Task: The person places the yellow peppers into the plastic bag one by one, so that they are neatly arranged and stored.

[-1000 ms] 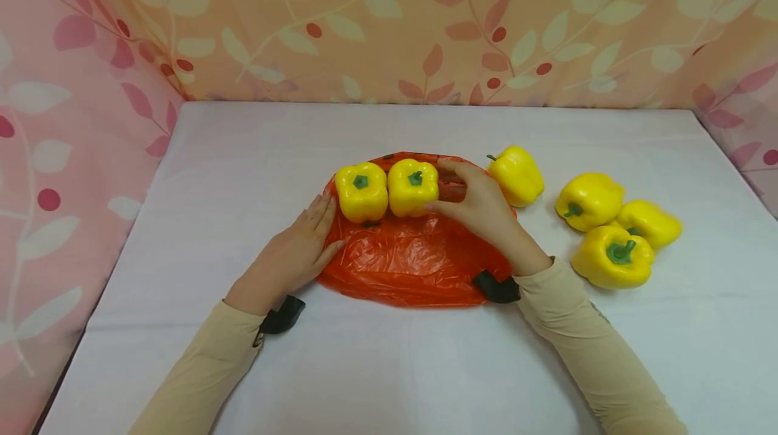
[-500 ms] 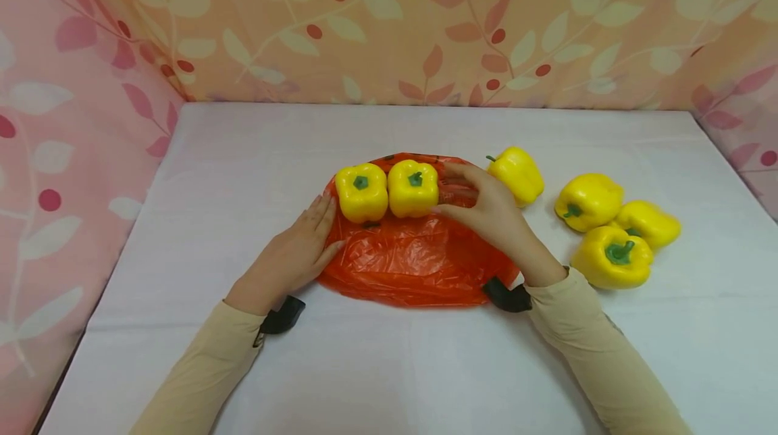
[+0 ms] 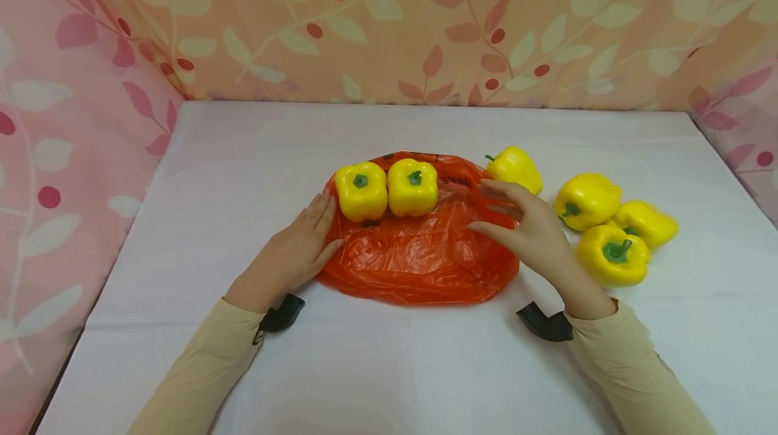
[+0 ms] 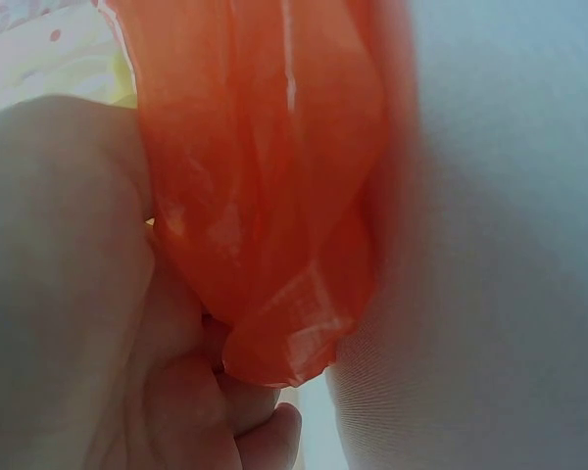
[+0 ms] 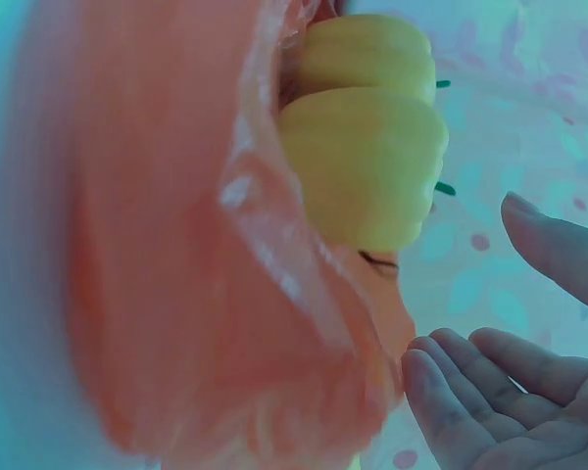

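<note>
An orange-red plastic bag [image 3: 419, 259] lies spread on the white table. Two yellow bell peppers with green stems, the left one [image 3: 361, 192] and the right one [image 3: 412, 188], stand side by side on its far part. My left hand [image 3: 298, 246] rests along the bag's left edge, fingers extended and thumb on the plastic. In the left wrist view the bag's folded edge [image 4: 274, 323] lies against those fingers. Over the bag's right side, my right hand [image 3: 529, 225] holds nothing, its thumb and fingers spread apart. The right wrist view shows its palm [image 5: 529, 431] beside the bag.
Behind the right hand lies a yellow bell pepper [image 3: 515, 168] on its side. Several more peppers [image 3: 588, 201] cluster farther right. A black wrist-camera mount [image 3: 543, 321] sits at the right cuff. Floral cloth [image 3: 389, 30] rises behind the table.
My right hand has drawn away from the right pepper on the bag, moving right and toward me with its fingers spread. The left hand and both peppers stay put.
</note>
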Demonstrator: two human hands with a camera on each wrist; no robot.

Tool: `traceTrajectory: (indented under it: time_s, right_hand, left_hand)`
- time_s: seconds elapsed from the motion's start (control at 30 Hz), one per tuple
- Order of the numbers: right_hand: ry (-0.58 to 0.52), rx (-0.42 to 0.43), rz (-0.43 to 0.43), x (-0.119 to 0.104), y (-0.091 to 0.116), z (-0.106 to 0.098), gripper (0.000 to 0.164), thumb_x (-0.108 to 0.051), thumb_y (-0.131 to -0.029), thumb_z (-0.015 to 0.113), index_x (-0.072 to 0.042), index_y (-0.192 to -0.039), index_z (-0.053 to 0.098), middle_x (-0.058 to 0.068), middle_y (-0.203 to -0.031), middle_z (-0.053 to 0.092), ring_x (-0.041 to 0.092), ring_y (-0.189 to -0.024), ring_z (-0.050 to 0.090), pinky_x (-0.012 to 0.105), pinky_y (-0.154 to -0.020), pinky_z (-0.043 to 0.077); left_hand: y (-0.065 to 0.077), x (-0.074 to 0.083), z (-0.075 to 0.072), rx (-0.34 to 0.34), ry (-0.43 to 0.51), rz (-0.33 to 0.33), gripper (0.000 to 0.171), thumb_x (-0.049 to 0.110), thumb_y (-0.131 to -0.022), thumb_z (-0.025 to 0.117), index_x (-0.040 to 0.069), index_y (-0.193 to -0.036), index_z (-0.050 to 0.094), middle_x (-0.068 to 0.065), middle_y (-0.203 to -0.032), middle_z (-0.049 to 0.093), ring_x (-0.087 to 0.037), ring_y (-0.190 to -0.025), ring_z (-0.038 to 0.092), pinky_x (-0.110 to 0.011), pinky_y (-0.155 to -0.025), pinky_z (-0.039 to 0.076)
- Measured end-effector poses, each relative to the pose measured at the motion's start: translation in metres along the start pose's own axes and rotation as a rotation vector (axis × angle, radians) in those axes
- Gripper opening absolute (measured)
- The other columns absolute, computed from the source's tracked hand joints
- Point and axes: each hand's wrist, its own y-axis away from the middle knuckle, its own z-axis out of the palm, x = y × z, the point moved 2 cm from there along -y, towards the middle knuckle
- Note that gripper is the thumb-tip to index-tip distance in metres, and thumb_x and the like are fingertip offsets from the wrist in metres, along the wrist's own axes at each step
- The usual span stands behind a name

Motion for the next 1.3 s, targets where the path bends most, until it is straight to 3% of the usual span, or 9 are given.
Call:
traceTrajectory:
  time_s: [0.3,0.6,0.73,1.0,1.17,1.3]
  right_hand:
    - [-0.007,0.089,-0.081,0.009,0.023,-0.017,0.057,-0.001,-0.077,0.076,0.003,-0.128,0.053,0.017,-0.124,0.058,0.024,-0.109,0.055,0.010,-0.086,0.044]
    - [0.010,0.177,-0.009,0.017,0.048,-0.032,0.057,0.000,-0.075,0.077,0.001,-0.128,0.054,0.018,-0.123,0.057,-0.001,-0.106,0.054,0.009,-0.084,0.045]
    - [0.027,0.202,0.027,0.021,0.058,-0.036,0.057,-0.004,-0.077,0.077,-0.001,-0.129,0.054,0.014,-0.123,0.058,-0.003,-0.105,0.054,0.008,-0.083,0.045]
    - [0.020,0.257,0.032,0.025,0.070,-0.043,0.057,0.004,-0.074,0.076,0.002,-0.127,0.055,-0.013,-0.117,0.059,-0.006,-0.101,0.056,0.007,-0.081,0.045]
    - [0.007,0.327,0.011,0.028,0.075,-0.052,0.059,0.013,-0.070,0.075,0.005,-0.125,0.056,-0.015,-0.114,0.061,-0.005,-0.099,0.058,0.008,-0.081,0.045]
    - [0.014,0.353,0.054,0.033,0.079,-0.058,0.058,0.009,-0.072,0.076,0.002,-0.126,0.056,-0.020,-0.112,0.060,-0.008,-0.095,0.059,0.006,-0.079,0.045]
  left_hand:
    - [0.000,0.000,0.000,-0.005,0.005,-0.017,0.075,0.037,-0.098,0.048,-0.006,-0.148,0.013,-0.020,-0.155,0.009,-0.032,-0.142,0.012,-0.046,-0.111,0.024]
    - [0.000,0.000,0.001,-0.020,-0.006,-0.021,0.074,0.036,-0.098,0.047,-0.006,-0.148,0.012,-0.021,-0.155,0.010,-0.033,-0.142,0.011,-0.046,-0.111,0.022]
    - [-0.001,0.000,0.001,-0.021,-0.012,-0.023,0.074,0.036,-0.098,0.047,-0.006,-0.148,0.012,-0.021,-0.155,0.010,-0.033,-0.142,0.011,-0.047,-0.111,0.022]
    - [-0.001,0.000,0.000,-0.019,-0.011,-0.014,0.073,0.035,-0.098,0.047,-0.008,-0.147,0.013,-0.022,-0.154,0.012,-0.034,-0.142,0.011,-0.046,-0.111,0.021]
    - [-0.001,0.001,0.000,-0.014,-0.003,-0.010,0.073,0.034,-0.098,0.048,-0.008,-0.147,0.014,-0.023,-0.154,0.012,-0.034,-0.142,0.011,-0.047,-0.111,0.021]
    - [-0.001,0.000,0.000,-0.012,-0.005,-0.011,0.073,0.034,-0.098,0.048,-0.008,-0.147,0.013,-0.022,-0.154,0.012,-0.034,-0.142,0.011,-0.047,-0.112,0.021]
